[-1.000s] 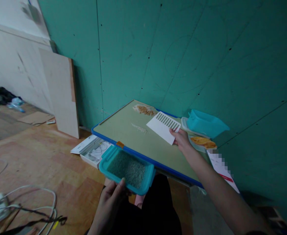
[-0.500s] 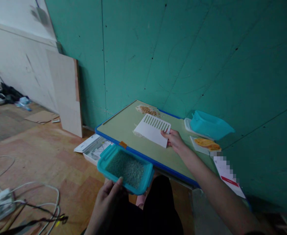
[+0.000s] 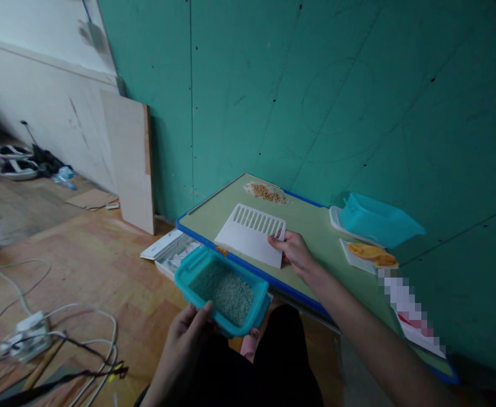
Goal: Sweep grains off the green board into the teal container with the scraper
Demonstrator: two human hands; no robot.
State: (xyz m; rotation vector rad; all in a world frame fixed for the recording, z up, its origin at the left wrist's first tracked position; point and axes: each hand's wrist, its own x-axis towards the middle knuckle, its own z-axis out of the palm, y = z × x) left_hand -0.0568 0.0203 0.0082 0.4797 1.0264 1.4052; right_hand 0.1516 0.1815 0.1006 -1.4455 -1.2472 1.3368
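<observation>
My left hand [image 3: 186, 333] grips the near edge of a teal plastic box [image 3: 222, 290] filled with pale green grains, held just below the front edge of a green board with a blue rim [image 3: 316, 232]. My right hand [image 3: 292, 251] pinches the right corner of a white slotted scraper [image 3: 250, 236], which lies flat on the board with its lower edge at the blue rim, right above the box. A small heap of tan grains [image 3: 266, 193] lies at the board's far corner.
An upturned teal box [image 3: 377, 219] on a white lid and a white lid with yellow pieces [image 3: 370, 254] sit at the board's right. An open white case [image 3: 169, 254] lies on the wooden floor. Cables and a power strip [image 3: 27, 333] lie at left.
My right hand slid the scraper across the board toward the front rim, sweeping the small pale grain streak along. The box in my left hand stayed under the rim.
</observation>
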